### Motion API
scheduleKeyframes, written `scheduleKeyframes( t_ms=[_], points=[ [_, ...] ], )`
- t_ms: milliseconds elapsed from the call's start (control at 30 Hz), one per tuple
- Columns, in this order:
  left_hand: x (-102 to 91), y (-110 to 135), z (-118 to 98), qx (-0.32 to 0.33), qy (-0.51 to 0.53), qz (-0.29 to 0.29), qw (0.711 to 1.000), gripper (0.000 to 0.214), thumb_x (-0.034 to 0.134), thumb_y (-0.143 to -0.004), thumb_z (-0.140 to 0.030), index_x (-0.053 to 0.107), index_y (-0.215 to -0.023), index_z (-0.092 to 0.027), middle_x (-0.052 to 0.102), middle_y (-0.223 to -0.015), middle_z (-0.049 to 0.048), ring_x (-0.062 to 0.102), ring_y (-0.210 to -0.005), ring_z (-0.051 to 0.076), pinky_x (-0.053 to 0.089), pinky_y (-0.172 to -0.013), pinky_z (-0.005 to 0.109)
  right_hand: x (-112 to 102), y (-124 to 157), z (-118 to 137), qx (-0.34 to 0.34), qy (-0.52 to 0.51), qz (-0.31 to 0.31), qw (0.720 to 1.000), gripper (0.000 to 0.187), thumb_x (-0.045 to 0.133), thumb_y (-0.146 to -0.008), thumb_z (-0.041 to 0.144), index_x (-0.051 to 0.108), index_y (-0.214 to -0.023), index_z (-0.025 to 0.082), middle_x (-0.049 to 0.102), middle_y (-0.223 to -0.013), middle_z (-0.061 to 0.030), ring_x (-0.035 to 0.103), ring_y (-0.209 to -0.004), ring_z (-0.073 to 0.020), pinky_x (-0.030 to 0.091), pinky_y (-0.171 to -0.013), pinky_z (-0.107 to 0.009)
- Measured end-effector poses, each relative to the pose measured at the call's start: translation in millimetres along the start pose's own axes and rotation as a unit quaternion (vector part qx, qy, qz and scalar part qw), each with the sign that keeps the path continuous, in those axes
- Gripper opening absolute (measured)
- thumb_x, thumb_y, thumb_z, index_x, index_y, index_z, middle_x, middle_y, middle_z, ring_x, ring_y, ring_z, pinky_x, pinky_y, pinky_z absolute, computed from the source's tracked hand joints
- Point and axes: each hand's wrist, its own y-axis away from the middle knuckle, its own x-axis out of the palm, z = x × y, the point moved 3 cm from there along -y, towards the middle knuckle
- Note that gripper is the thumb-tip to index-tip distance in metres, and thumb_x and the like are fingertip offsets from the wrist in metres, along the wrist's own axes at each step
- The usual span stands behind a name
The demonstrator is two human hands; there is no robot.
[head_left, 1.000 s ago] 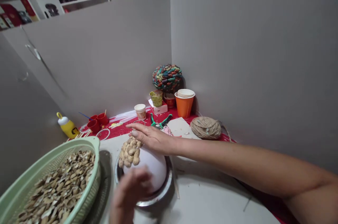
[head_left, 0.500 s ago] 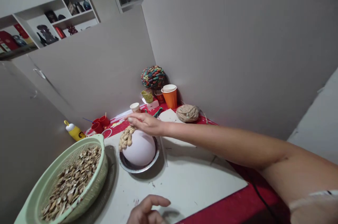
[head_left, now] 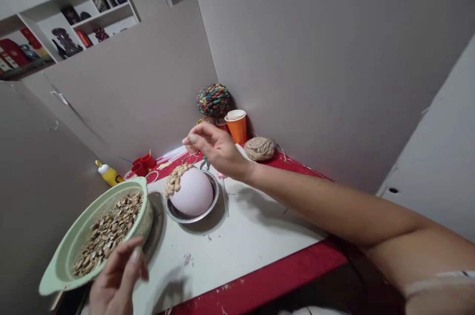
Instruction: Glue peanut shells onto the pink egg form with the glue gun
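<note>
1. The right hand [head_left: 217, 149] hangs above the far side of the ball [head_left: 192, 197], clear of it, fingers curled loosely with thumb and forefinger close together; whether anything is pinched between them cannot be told.
2. The left hand [head_left: 117, 280] is low at the near table edge, just beside the colander [head_left: 63, 268], fingers bent and half open, holding nothing that shows.
3. The pale ball sits in a steel bowl [head_left: 208, 211] on the white board [head_left: 252, 236], well in from the board's near edge.
4. A strip of peanut shells [head_left: 174, 180] clings to the ball's upper left. Its long axis curves from the top of the ball down toward the colander.
5. Bare board lies open to the right and front of the bowl; a red table edge [head_left: 267, 283] borders it.
6. Behind, the wall corner is crowded: orange cup [head_left: 237, 129], twine [head_left: 260, 149], red cups [head_left: 143, 165], yellow bottle [head_left: 109, 174].
</note>
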Motion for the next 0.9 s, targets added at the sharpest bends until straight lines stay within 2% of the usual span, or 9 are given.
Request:
scheduleKeyframes(
  t_ms=[33, 100, 167, 300, 433, 600, 900],
  points=[
    [5.2, -8.7, -10.8, 0.051, -0.027, -0.019, 0.998, 0.038, 0.076, -0.071, -0.050, 0.068, -0.091, -0.019, 0.064, -0.066, -0.0001, 0.058, -0.063, 0.014, 0.047, -0.059, 0.020, 7.8, 0.3, -11.9, 0.026, 0.054, 0.041, 0.997, 0.027, 0.044, -0.098, 0.040, 0.056, -0.099, 0.016, 0.065, -0.096, -0.0045, 0.061, -0.088, -0.0124, 0.046, -0.079, -0.025],
    [20.1, -28.3, -29.2, 0.152, -0.055, -0.048, 0.986, 0.027, 0.072, -0.077, -0.045, 0.067, -0.085, -0.019, 0.066, -0.074, 0.0007, 0.060, -0.068, 0.015, 0.048, -0.065, 0.022, 20.6, 0.3, -34.5, 0.055, 0.084, 0.081, 0.992, 0.024, 0.045, -0.098, 0.033, 0.060, -0.101, 0.014, 0.067, -0.099, -0.0060, 0.060, -0.094, -0.0146, 0.044, -0.086, -0.028],
    [41.1, -49.1, -41.3, 0.233, -0.093, -0.011, 0.968, 0.023, 0.067, -0.081, -0.040, 0.067, -0.088, -0.019, 0.068, -0.082, 0.0026, 0.062, -0.076, 0.017, 0.049, -0.073, 0.026, 31.3, -1.1, -53.9, 0.074, 0.101, 0.115, 0.985, 0.023, 0.046, -0.098, 0.028, 0.063, -0.103, 0.014, 0.067, -0.106, -0.0074, 0.060, -0.102, -0.0164, 0.041, -0.093, -0.030],
    [73.1, -86.6, -49.5, 0.251, -0.143, 0.051, 0.956, 0.022, 0.066, -0.081, -0.036, 0.071, -0.088, -0.016, 0.070, -0.083, 0.0052, 0.062, -0.075, 0.018, 0.049, -0.074, 0.029, 47.5, -10.0, -78.9, 0.094, 0.121, 0.183, 0.971, 0.025, 0.046, -0.098, 0.028, 0.066, -0.105, 0.015, 0.068, -0.108, -0.0070, 0.059, -0.105, -0.0176, 0.040, -0.094, -0.029],
    [88.2, -107.7, -53.1, 0.240, -0.176, 0.114, 0.948, 0.019, 0.067, -0.078, -0.033, 0.074, -0.082, -0.016, 0.073, -0.077, 0.0053, 0.063, -0.065, 0.017, 0.049, -0.064, 0.027, 59.6, -22.2, -89.0, 0.091, 0.126, 0.239, 0.958, 0.029, 0.045, -0.098, 0.030, 0.066, -0.088, 0.013, 0.067, -0.091, -0.0046, 0.058, -0.089, -0.0158, 0.040, -0.081, -0.025],
    [93.9, -115.7, -54.6, 0.230, -0.195, 0.151, 0.941, 0.018, 0.068, -0.077, -0.032, 0.074, -0.082, -0.015, 0.074, -0.074, 0.0057, 0.063, -0.060, 0.016, 0.050, -0.059, 0.026, 68.5, -26.3, -96.6, 0.094, 0.118, 0.282, 0.947, 0.039, 0.042, -0.099, 0.034, 0.058, -0.071, 0.013, 0.055, -0.068, 0.0009, 0.049, -0.068, -0.0115, 0.034, -0.066, -0.022],
    [97.2, -114.6, -52.6, 0.246, -0.215, 0.171, 0.930, 0.017, 0.068, -0.077, -0.033, 0.072, -0.079, -0.017, 0.072, -0.072, 0.0041, 0.064, -0.063, 0.016, 0.051, -0.061, 0.027, 67.1, -16.9, -108.3, 0.125, 0.113, 0.300, 0.939, 0.043, 0.044, -0.098, 0.036, 0.053, -0.063, 0.013, 0.044, -0.059, 0.0032, 0.042, -0.059, -0.0097, 0.030, -0.060, -0.021]
  ],
)
